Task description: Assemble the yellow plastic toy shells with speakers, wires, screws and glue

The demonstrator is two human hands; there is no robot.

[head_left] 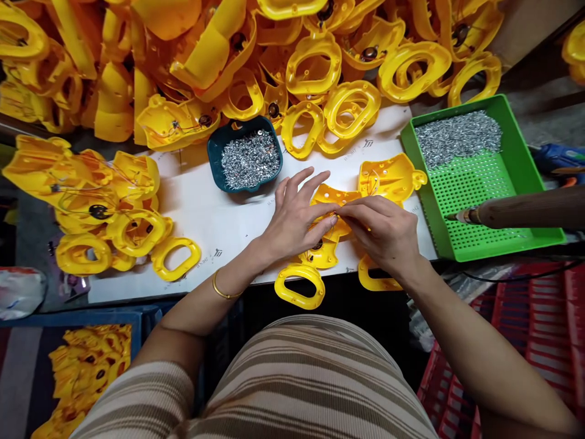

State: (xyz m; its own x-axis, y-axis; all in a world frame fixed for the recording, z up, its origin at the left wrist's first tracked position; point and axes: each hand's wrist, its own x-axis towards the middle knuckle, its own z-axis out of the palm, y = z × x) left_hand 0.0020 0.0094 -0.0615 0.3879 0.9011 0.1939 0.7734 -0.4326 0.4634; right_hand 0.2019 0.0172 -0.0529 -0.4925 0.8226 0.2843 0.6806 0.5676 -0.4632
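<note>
Yellow shell [339, 230], left hand [297, 221] and right hand [384, 230] above, fingertips together, cannot tell what the hands pinch

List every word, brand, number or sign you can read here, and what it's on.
White work surface: small repeated logos with lettering beside them, too small and blurred to quote reliably.
Yellow parts, green tray: no readable text.
Nothing can be quoted with certainty.
</note>
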